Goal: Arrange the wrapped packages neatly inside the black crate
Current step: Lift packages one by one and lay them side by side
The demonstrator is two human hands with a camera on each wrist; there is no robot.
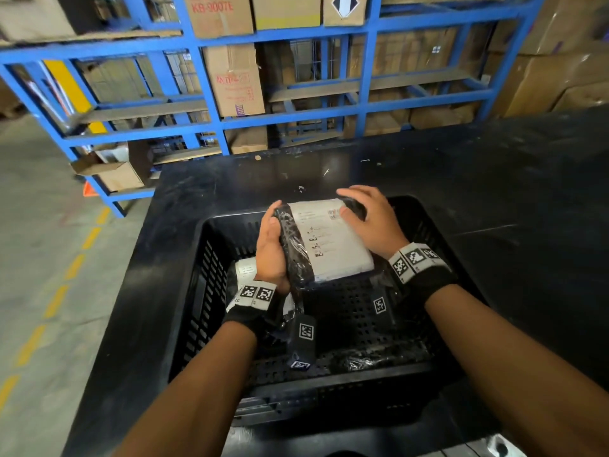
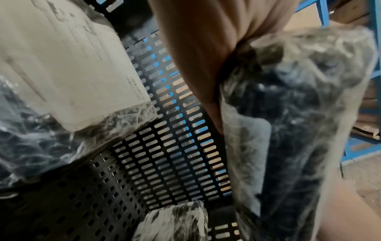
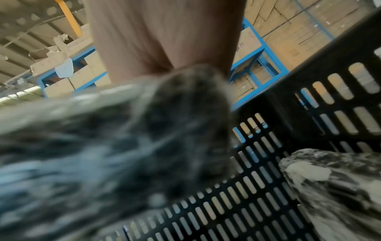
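I hold a black plastic-wrapped package (image 1: 326, 242) with a white printed label above the far half of the black perforated crate (image 1: 425, 367). My left hand (image 1: 272, 249) grips its left edge, thumb on top. My right hand (image 1: 369, 219) grips its far right corner. In the left wrist view the held package (image 2: 299, 130) fills the right side, and another labelled package (image 2: 68, 68) leans at the left. A second package (image 1: 245, 272) shows by the crate's left wall under my left wrist. In the right wrist view the held package (image 3: 103, 154) is blurred.
The crate stands on a black table (image 1: 494, 179). Crumpled clear wrap (image 1: 379, 357) lies near the crate's front wall. Another wrapped bundle (image 3: 334, 179) lies low at the right in the right wrist view. Blue steel racks (image 1: 296, 37) with cardboard boxes stand behind the table.
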